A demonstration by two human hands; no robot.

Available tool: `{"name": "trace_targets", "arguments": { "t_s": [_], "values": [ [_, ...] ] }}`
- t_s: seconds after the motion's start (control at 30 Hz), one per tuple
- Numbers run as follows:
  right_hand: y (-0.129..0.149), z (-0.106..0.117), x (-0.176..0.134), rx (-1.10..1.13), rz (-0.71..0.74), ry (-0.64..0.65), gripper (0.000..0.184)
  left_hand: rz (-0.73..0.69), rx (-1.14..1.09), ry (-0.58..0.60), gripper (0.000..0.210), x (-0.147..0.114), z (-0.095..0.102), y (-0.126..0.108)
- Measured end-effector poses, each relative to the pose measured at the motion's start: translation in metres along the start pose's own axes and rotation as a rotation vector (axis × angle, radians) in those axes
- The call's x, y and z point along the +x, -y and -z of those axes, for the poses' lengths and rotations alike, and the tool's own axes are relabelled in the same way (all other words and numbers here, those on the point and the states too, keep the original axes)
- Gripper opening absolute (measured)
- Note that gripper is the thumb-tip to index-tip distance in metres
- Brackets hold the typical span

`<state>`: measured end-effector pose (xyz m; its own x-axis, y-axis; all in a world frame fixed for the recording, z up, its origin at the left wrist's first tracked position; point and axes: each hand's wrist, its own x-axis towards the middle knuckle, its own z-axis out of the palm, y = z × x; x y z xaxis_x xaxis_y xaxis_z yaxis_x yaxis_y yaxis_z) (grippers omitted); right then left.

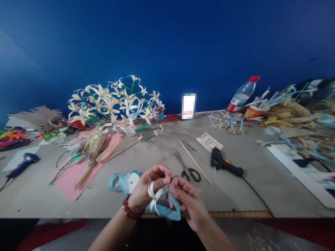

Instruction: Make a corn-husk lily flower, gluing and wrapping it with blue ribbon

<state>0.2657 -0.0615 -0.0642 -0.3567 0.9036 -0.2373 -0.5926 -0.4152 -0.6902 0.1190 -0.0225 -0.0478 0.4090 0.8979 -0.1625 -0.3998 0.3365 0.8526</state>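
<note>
Left hand: the thumb and forefinger tips come together; whatever lies between them is hidden.
Right hand: fingers closed on the ribbon, right beside the left fingertips.
Flower: white petals just below the left thumb, the stem pointing toward the right fingers.
Ribbon: light blue, hanging in a fold below the right fingers and running left under the flower.
Roll: light blue, on the surface, just left of the left fingers.
Scissors: just beyond the right fingers, blades pointing away.
Stick: slanting past the scissors, right of the fingers.
Glue gun: black, farther right of the right fingers.
Bouquet: white blooms, well beyond the left fingers and to their left.
Pink sheet: left of the left fingers, under pale strips.
Bottle: red-capped, far beyond the right fingers.
</note>
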Motion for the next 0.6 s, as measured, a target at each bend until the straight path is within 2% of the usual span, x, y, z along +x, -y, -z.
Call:
{"name": "trace_targets", "arguments": {
  "t_s": [0.1, 0.17, 0.23, 0.3, 0.43, 0.6],
  "values": [
    [0.004, 0.003, -0.002, 0.003, 0.033, 0.022, 0.032, -0.151, 0.19, -0.188, 0.011, 0.006, 0.016, 0.001],
    [0.008, 0.006, -0.001, 0.001, 0.071, -0.012, 0.031, -0.302, 0.344, -0.321, 0.006, 0.009, 0.032, -0.001],
    [0.013, 0.011, 0.003, 0.002, 0.097, -0.07, 0.029, -0.414, 0.465, -0.388, 0.005, 0.009, 0.047, -0.005],
    [0.017, 0.013, 0.007, 0.003, 0.11, -0.114, 0.027, -0.461, 0.598, -0.386, 0.009, 0.006, 0.056, -0.01],
    [0.026, 0.012, 0.018, 0.002, 0.117, -0.126, 0.027, -0.392, 0.895, -0.309, 0.011, 0.007, 0.054, -0.019],
    [0.038, 0.01, 0.031, -0.008, 0.079, -0.09, 0.027, -0.457, 0.993, -0.219, 0.01, 0.029, 0.046, -0.028]
  ]
}}
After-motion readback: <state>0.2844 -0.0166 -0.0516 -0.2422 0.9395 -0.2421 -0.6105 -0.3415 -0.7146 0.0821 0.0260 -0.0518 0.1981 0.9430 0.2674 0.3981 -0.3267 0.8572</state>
